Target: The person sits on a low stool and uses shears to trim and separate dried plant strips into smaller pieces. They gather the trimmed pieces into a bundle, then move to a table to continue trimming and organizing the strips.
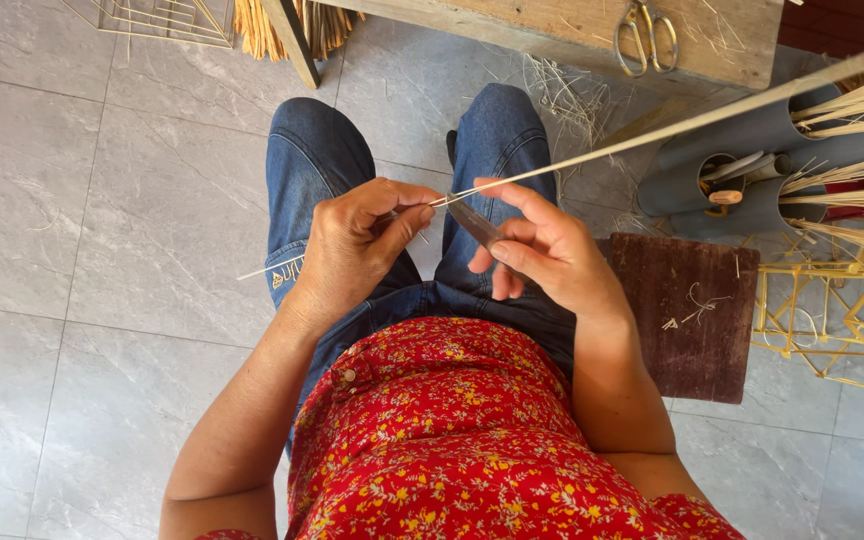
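My left hand pinches the near end of a long thin bamboo strip that runs up to the right edge of the view. My right hand grips a small knife, whose dark blade touches the strip just by my left thumb. Both hands sit above my lap, over blue jeans and a red flowered shirt. A thin sliver of the strip sticks out past my left hand to the left.
A dark brown wooden board lies at my right. Grey tubes holding bamboo sticks and a yellow stick frame stand further right. Scissors rest on a wooden bench ahead. Shavings litter the grey tile floor.
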